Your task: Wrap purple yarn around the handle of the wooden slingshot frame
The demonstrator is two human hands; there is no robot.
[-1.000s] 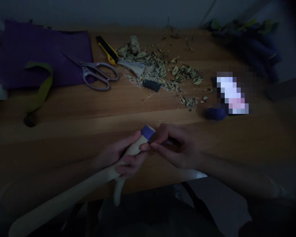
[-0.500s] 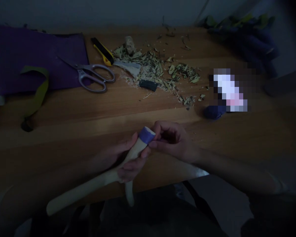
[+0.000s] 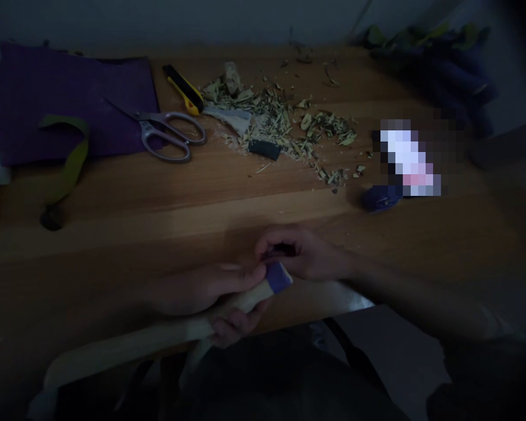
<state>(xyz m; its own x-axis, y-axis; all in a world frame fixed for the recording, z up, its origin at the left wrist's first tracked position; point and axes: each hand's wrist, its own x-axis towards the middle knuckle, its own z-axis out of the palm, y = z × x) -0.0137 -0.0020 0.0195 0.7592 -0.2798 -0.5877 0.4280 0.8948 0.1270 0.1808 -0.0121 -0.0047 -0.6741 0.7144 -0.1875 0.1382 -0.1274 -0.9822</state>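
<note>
A pale, peeled forked stick (image 3: 158, 340) lies slanted in my left hand (image 3: 228, 292), whose thumb and fingers close round it near its upper end. Round that end runs a smooth purple band (image 3: 277, 278), just beyond the thumb. My right hand (image 3: 304, 252) is curled above the band, with thumb and fingertips pinched close to it. Something dark purple shows inside the curled fingers, seemingly the strip's loose part, though dim light hides its detail. The fork's other arm hangs below my left hand, in shadow.
Scissors (image 3: 169, 137) lie partly over a purple sheet (image 3: 70, 105), beside an olive strap (image 3: 72, 166). Near them is a yellow utility knife (image 3: 184, 90) by a heap of shavings (image 3: 272, 117). A dark blue object (image 3: 380, 197) sits beside a blurred-out patch at right.
The stick's banded end has tilted down to the right and come nearer me. My left thumb is now against the band, and my right hand has moved over its top side.
</note>
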